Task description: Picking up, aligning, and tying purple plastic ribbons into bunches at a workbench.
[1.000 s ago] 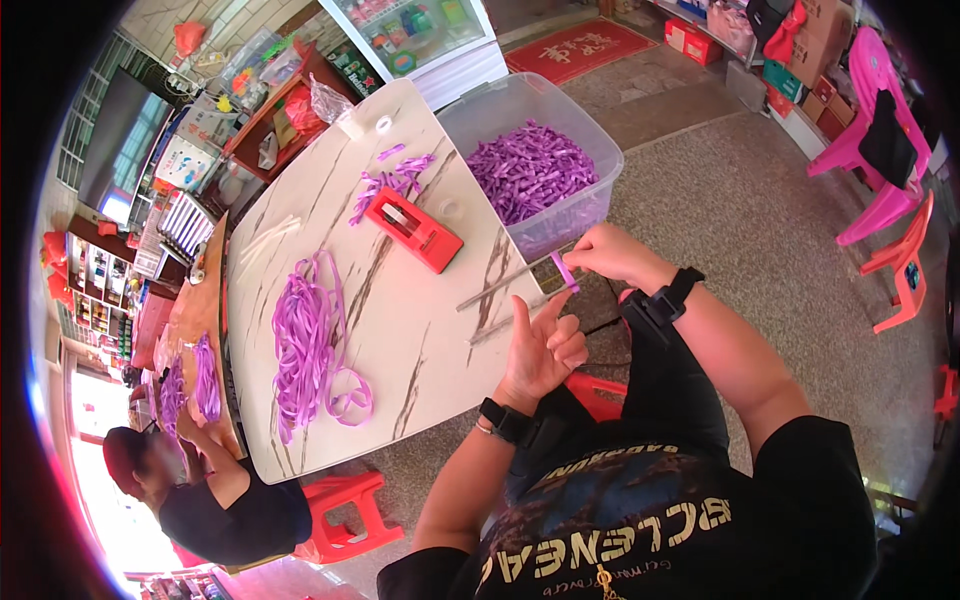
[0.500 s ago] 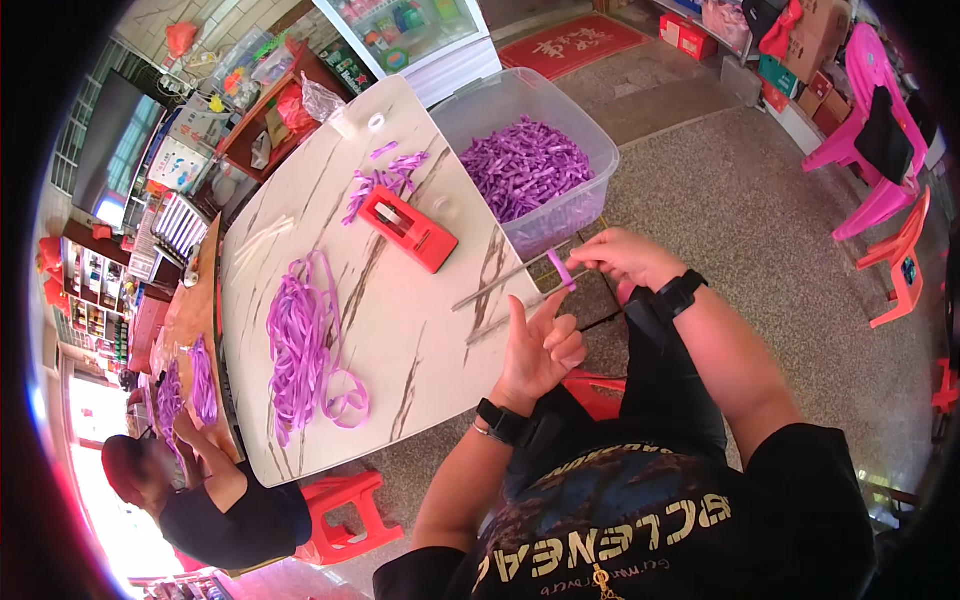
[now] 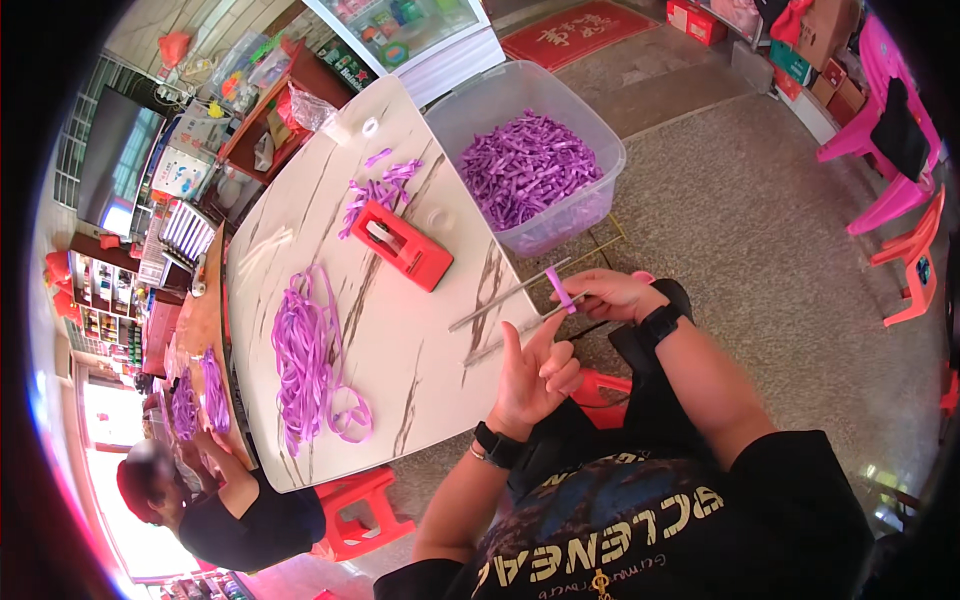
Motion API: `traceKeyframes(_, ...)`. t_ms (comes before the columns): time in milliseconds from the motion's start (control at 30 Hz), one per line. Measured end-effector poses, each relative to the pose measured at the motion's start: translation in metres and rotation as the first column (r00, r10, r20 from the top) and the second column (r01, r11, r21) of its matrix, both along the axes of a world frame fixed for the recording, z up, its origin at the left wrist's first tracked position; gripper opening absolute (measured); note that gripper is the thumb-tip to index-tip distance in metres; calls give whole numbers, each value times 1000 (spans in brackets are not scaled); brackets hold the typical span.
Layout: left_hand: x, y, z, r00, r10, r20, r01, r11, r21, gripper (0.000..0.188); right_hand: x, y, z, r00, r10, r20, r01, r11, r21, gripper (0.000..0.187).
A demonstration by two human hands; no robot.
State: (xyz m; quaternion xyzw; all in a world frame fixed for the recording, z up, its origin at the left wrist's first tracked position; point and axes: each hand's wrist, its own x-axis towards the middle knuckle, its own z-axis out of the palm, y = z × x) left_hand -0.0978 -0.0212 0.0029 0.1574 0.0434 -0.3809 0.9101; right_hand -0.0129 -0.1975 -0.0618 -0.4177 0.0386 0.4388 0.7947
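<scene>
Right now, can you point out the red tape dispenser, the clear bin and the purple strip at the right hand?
Red tape dispenser (image 3: 417,262): head view, red body beside the opening.
Clear bin (image 3: 557,233): head view, outer wall.
Purple strip (image 3: 561,289): head view, middle of its length.

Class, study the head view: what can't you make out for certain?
All in the head view:
How the purple ribbon strip wraps the metal rods: too small, partly covered by the right hand.
Floor of the clear bin: hidden under purple pieces.
Top of the fridge: cut off by the upper edge.
Finger grip of the co-worker: too small.
</scene>
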Motion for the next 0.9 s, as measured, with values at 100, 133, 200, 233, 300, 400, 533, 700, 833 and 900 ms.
traceKeyframes(100, -1, 1, 0, 1000, 9, -19, -9, 1000, -2, 75, -2, 11, -10, 999, 32, -42, -25, 986, 164, 21)
traceKeyframes(133, -1, 1, 1, 1000, 11, -20, -11, 1000, 1, 75, -3, 15, -14, 998, 42, -56, -26, 967, 253, 20)
traceKeyframes(200, 0, -1, 0, 1000, 5, -19, -5, 1000, 9, 75, -5, 21, -38, 995, 22, -95, 14, 931, 364, 19)
traceKeyframes(233, 0, -1, 1, 1000, 7, -22, -7, 1000, 13, 75, -7, 27, -41, 991, 16, -133, 49, 882, 469, 18)
traceKeyframes(300, 0, -1, 1, 1000, 5, -30, -5, 1000, 5, 75, -10, 35, -48, 981, 11, -196, 90, 862, 499, 17)
traceKeyframes(400, 0, -1, 1, 1000, -1, -28, 1, 1000, -17, 76, -14, 47, -44, 963, 25, -269, 142, 799, 584, 15)
traceKeyframes(533, 0, 0, 1, 1000, 1, -24, -1, 1000, -15, 76, -15, 53, -41, 954, 59, -293, 161, 723, 671, 15)
traceKeyframes(700, 1, -2, 1, 1000, -9, -10, 8, 1000, -20, 76, -18, 53, -39, 956, 26, -291, 165, 775, 610, 19)
traceKeyframes(833, 1, 0, -1, 1000, 2, -6, -2, 999, -33, 75, -20, 54, -12, 950, -100, -295, 207, 911, 358, 23)
traceKeyframes(900, 1, -1, 0, 1000, -16, 13, 16, 999, -42, 74, -11, 41, -20, 975, -105, -193, 163, 935, 314, 24)
